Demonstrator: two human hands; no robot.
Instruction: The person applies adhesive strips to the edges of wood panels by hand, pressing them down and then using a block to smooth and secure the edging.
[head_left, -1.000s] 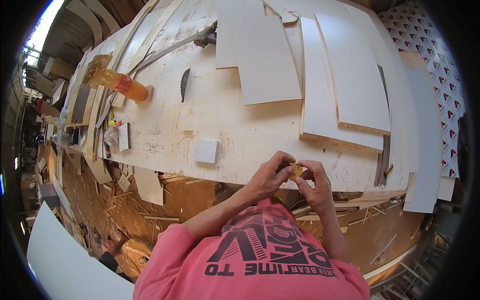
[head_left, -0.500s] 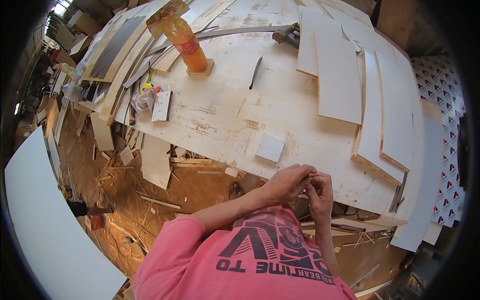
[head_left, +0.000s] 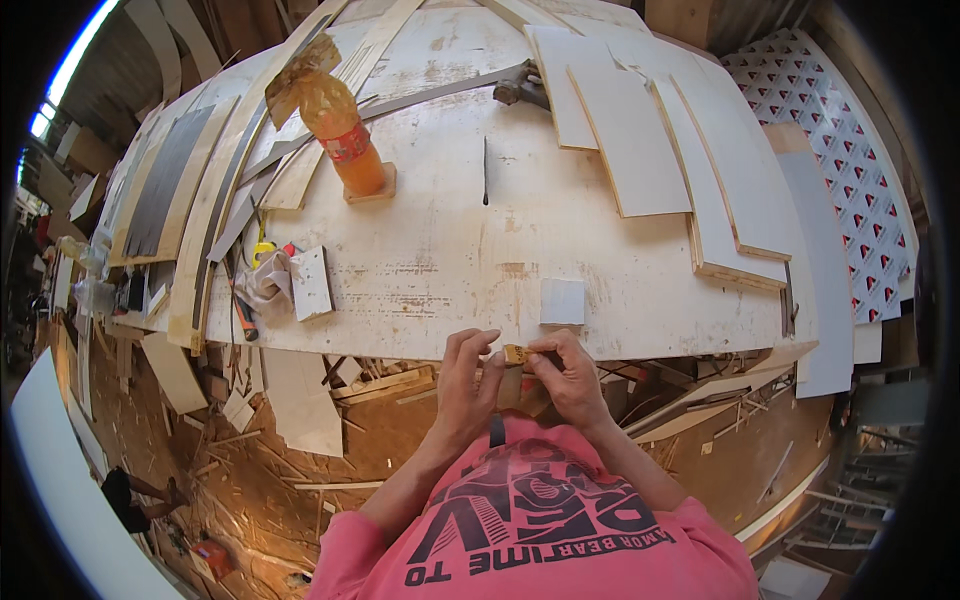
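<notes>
A small yellow piece (head_left: 516, 354) sits just off the table's (head_left: 420, 300) near edge, in front of the chest, its right end in the fingers of the right hand (head_left: 572, 378). It looks light and fairly stiff, probably neither slippery nor easily broken; being so small, it is best taken by its ends or edges with thumb and fingertip. The right hand pinches it narrowly, wrist angled inward. The left hand (head_left: 468, 382) is upright just beside the piece's left end, thumb and fingers parted, seemingly not touching it. Both forearms rise from the pink shirt (head_left: 540, 500); a white block (head_left: 562, 302) lies beyond the right hand.
</notes>
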